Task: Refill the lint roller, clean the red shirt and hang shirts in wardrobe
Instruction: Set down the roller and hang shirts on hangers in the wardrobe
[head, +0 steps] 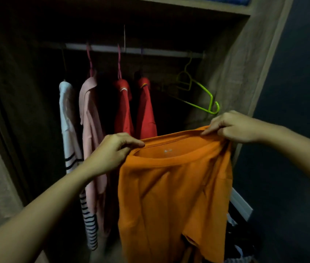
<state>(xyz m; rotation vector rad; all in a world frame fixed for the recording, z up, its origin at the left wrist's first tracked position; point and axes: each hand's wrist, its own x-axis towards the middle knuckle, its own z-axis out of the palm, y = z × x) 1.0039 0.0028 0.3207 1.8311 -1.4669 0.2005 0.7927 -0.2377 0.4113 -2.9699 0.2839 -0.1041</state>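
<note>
Held up now, below rail (pixel 150 51) and in front of it: orange shirt (pixel 175 186), neckline stretched wide. Collar's left end pinched by left hand (pixel 110 150), fingers (pixel 131 143) curled; right end pinched by right hand (pixel 232 128), fingers (pixel 211 130) curled. Two red shirts (pixel 123 111) hung from rail's middle. Tilted green hanger (pixel 197 92) hooked at rail's right end.

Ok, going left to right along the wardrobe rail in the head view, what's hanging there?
white striped shirt → pink shirt → red shirt → second red shirt → green hanger, bare
</note>
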